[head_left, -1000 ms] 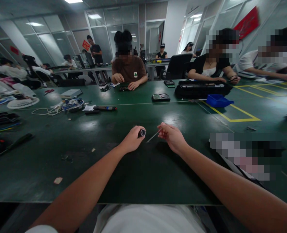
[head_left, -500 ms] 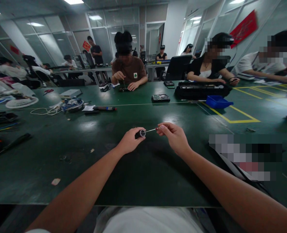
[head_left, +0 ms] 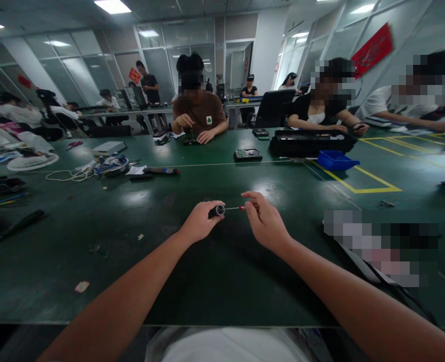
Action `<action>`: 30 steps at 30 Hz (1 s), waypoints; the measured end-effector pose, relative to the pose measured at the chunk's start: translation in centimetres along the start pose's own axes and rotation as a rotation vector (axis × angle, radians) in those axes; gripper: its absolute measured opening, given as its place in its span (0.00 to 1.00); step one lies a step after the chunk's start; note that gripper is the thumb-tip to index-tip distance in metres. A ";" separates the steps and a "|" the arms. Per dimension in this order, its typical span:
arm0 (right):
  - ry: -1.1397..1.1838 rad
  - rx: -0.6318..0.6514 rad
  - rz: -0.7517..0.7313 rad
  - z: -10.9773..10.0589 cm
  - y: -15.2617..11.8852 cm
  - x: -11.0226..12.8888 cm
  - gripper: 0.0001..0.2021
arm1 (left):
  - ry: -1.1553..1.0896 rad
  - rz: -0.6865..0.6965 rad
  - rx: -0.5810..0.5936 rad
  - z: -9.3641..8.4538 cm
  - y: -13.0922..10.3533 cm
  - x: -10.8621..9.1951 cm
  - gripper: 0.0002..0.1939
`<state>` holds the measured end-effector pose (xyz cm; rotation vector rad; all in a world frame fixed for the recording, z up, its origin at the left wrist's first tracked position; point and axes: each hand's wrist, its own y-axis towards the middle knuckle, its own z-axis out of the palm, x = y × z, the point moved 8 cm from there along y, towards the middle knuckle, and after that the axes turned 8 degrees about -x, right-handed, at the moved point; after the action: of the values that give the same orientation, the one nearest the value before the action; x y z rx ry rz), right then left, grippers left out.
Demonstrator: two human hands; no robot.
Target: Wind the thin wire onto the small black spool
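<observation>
Near the middle of the green table, my left hand [head_left: 200, 221] is wrapped round a short black cylinder [head_left: 217, 210] whose light-rimmed round end faces right. A thin screwdriver [head_left: 233, 208] with a small red part runs from that end across to my right hand [head_left: 265, 221]. The thumb and lower fingers of my right hand are at the screwdriver's handle, while the index finger is stretched out above it. Most of the handle is hidden by my fingers, and the tip meets the cylinder's round face.
Ahead lie a hard drive [head_left: 248, 155], a blue tray [head_left: 337, 160] and a long black casing [head_left: 311, 143]. A black and red tool [head_left: 162, 171] and a cable bundle [head_left: 111, 165] are at the left. Several people sit across the table [head_left: 215, 281].
The index finger of my right hand has lifted and straightened away from the screwdriver. The screwdriver lies nearer to level than before. My left hand keeps its hold on the cylinder.
</observation>
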<state>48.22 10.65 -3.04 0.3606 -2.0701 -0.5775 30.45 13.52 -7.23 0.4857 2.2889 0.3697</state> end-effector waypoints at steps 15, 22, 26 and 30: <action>0.030 0.074 -0.024 0.8 -0.1 0.3 0.12 | -0.017 0.002 -0.015 -0.3 0.1 0.1 0.16; 0.027 0.046 0.062 0.6 -0.2 -0.4 0.12 | -0.002 0.014 -0.009 -0.3 0.1 -0.2 0.16; 0.091 0.012 0.028 0.4 -0.1 -0.1 0.08 | 0.000 0.004 -0.019 -0.4 0.1 -0.1 0.16; 0.054 0.057 0.079 0.7 0.0 -0.7 0.11 | 0.044 -0.006 -0.003 -0.4 0.0 -0.1 0.16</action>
<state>48.02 11.15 -3.90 0.3230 -2.0424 -0.4574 30.26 13.46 -6.87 0.4738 2.3316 0.3842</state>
